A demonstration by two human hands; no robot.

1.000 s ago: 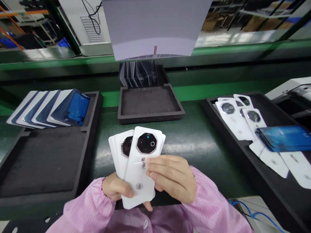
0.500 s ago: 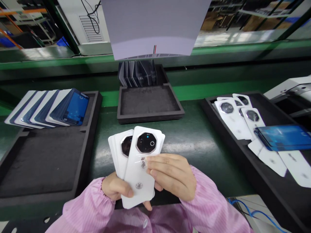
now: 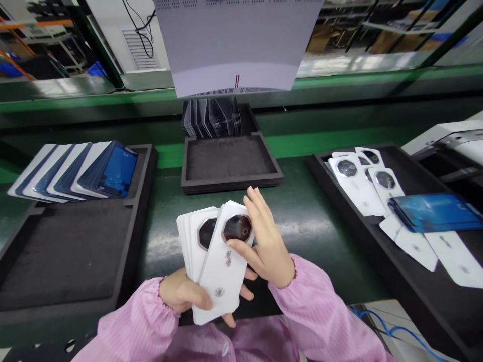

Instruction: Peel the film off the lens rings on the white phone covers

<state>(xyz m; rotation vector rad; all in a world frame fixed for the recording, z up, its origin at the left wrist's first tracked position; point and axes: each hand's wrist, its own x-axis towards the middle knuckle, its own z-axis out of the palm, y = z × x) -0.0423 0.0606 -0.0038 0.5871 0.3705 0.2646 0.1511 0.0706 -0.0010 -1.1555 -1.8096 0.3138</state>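
Observation:
My left hand (image 3: 184,294) grips the lower end of a fanned stack of white phone back covers (image 3: 196,241), each with a dark round camera ring. My right hand (image 3: 264,241) holds the top cover (image 3: 222,271) along its right edge, thumb on its face just below the camera ring, fingers stretched up behind its upper corner. The stack is held over the green belt (image 3: 302,211), near my body.
A black foam tray (image 3: 75,241) on the left carries a row of blue-filmed panels (image 3: 79,171). A smaller black tray (image 3: 230,161) ahead holds upright dark pieces. On the right, a long black tray (image 3: 377,241) holds white covers (image 3: 354,183) and a blue-filmed panel (image 3: 433,211).
My right hand has shifted from lying across the middle of the top cover up to its right edge near the camera ring. The top cover now tilts more to the right.

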